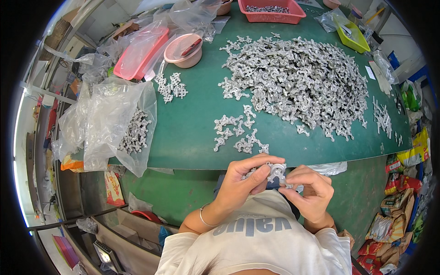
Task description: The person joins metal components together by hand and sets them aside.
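Observation:
My left hand (245, 179) is closed on a small grey metal casting (276, 171), thumb on top, just off the table's near edge and in front of my shirt. My right hand (310, 189) pinches the lower right end of that same casting between thumb and fingertips. Beyond my hands, a few loose castings (245, 145) of similar shape lie on the green table (188, 133). A large heap of such castings (298, 82) covers the table's right half. To the left, another small group of castings (170, 87) lies together.
A clear plastic bag (107, 121) with castings at its mouth sits at the left edge. Behind it are a pink tray (142, 55) and a round pink basket (183, 51) with a red-handled tool. A red tray (271, 11) and yellow-green basket (353, 35) stand at the back.

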A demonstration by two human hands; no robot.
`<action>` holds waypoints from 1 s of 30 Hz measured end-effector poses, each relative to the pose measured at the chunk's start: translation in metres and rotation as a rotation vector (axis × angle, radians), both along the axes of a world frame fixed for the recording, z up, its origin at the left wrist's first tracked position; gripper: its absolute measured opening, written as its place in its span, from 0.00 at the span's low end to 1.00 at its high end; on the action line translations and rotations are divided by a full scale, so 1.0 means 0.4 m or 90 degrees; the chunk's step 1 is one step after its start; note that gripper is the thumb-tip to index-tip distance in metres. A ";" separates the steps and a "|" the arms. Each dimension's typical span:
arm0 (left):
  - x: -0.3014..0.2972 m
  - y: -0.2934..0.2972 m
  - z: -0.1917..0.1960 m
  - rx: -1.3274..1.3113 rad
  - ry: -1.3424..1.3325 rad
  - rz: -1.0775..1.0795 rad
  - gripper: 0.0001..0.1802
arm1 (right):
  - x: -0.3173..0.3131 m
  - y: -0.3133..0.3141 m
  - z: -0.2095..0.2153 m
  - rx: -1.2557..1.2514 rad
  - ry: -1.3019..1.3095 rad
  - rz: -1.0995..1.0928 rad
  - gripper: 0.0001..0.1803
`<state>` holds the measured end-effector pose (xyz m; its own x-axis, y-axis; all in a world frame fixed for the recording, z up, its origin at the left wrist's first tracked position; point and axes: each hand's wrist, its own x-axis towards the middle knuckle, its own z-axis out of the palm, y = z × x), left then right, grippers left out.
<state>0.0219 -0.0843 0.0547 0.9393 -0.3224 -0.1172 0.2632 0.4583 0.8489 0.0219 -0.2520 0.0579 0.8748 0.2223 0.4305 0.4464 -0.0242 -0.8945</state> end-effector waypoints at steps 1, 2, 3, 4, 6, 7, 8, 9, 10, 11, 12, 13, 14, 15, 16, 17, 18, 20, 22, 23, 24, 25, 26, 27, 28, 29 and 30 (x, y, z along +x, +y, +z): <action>0.001 0.000 -0.002 -0.007 -0.001 -0.004 0.13 | 0.000 0.000 0.000 0.001 0.002 0.000 0.14; 0.001 -0.001 -0.004 -0.007 -0.001 -0.004 0.13 | 0.000 0.000 -0.001 0.001 0.005 0.000 0.14; 0.002 -0.001 -0.006 -0.009 -0.007 -0.007 0.14 | 0.001 0.001 -0.003 0.001 0.005 0.000 0.14; 0.002 -0.002 -0.009 -0.011 -0.012 -0.009 0.15 | 0.001 0.003 -0.007 0.005 0.003 -0.006 0.14; 0.003 -0.014 -0.018 -0.046 -0.005 -0.001 0.15 | 0.002 0.009 -0.023 0.008 0.003 -0.014 0.13; 0.003 -0.018 -0.022 -0.081 0.001 0.008 0.16 | 0.004 0.015 -0.036 0.024 0.038 -0.005 0.13; 0.005 -0.017 -0.026 -0.080 0.002 0.007 0.16 | 0.005 0.018 -0.044 0.040 0.073 0.003 0.13; 0.008 -0.016 -0.030 -0.097 0.052 0.003 0.16 | 0.004 0.018 -0.046 0.041 0.074 0.003 0.13; 0.010 -0.016 -0.033 -0.113 0.103 -0.002 0.16 | 0.000 0.018 -0.047 0.060 0.106 0.000 0.13; 0.009 -0.016 -0.039 -0.113 0.104 -0.002 0.16 | -0.002 0.018 -0.049 0.078 0.137 -0.003 0.13; 0.008 -0.016 -0.044 -0.121 0.093 0.005 0.16 | -0.003 0.018 -0.051 0.078 0.138 -0.003 0.13; 0.006 -0.017 -0.047 -0.129 0.083 0.011 0.16 | -0.003 0.017 -0.051 0.093 0.161 0.010 0.13; 0.006 -0.016 -0.047 -0.129 0.083 0.011 0.16 | -0.003 0.016 -0.051 0.108 0.185 0.023 0.13; 0.007 -0.016 -0.046 -0.129 0.084 0.016 0.16 | -0.003 0.016 -0.052 0.108 0.185 0.023 0.13; 0.007 -0.017 -0.045 -0.129 0.085 0.020 0.16 | -0.004 0.015 -0.055 0.121 0.200 0.027 0.13; 0.006 -0.018 -0.041 -0.129 0.086 0.020 0.16 | -0.005 0.015 -0.056 0.133 0.215 0.030 0.13; 0.006 -0.020 -0.036 -0.117 0.086 0.034 0.16 | -0.005 0.014 -0.055 0.133 0.215 0.030 0.13; 0.005 -0.021 -0.031 -0.106 0.086 0.047 0.17 | -0.005 0.015 -0.050 0.160 0.246 0.023 0.12; 0.003 -0.020 -0.029 -0.095 0.084 0.058 0.17 | -0.005 0.015 -0.047 0.162 0.246 0.021 0.12; 0.002 -0.018 -0.029 -0.095 0.084 0.058 0.17 | -0.004 0.015 -0.045 0.165 0.245 0.019 0.12; 0.001 -0.016 -0.030 -0.099 0.072 0.054 0.17 | -0.005 0.017 -0.042 0.165 0.245 0.019 0.12; 0.000 -0.016 -0.032 -0.104 0.059 0.049 0.17 | -0.006 0.019 -0.038 0.167 0.251 0.005 0.12; -0.001 -0.016 -0.034 -0.103 0.059 0.050 0.17 | -0.006 0.020 -0.036 0.170 0.256 -0.008 0.11; -0.002 -0.018 -0.037 -0.109 0.049 0.056 0.18 | -0.001 0.019 -0.038 0.170 0.256 -0.007 0.11; -0.002 -0.019 -0.038 -0.115 0.040 0.062 0.18 | 0.008 0.019 -0.042 0.084 0.104 -0.038 0.11; -0.002 -0.020 -0.035 -0.115 0.040 0.061 0.18 | 0.015 0.018 -0.044 -0.003 -0.047 -0.068 0.11; -0.002 -0.020 -0.028 -0.095 0.047 0.057 0.19 | 0.019 0.017 -0.044 -0.003 -0.047 -0.069 0.11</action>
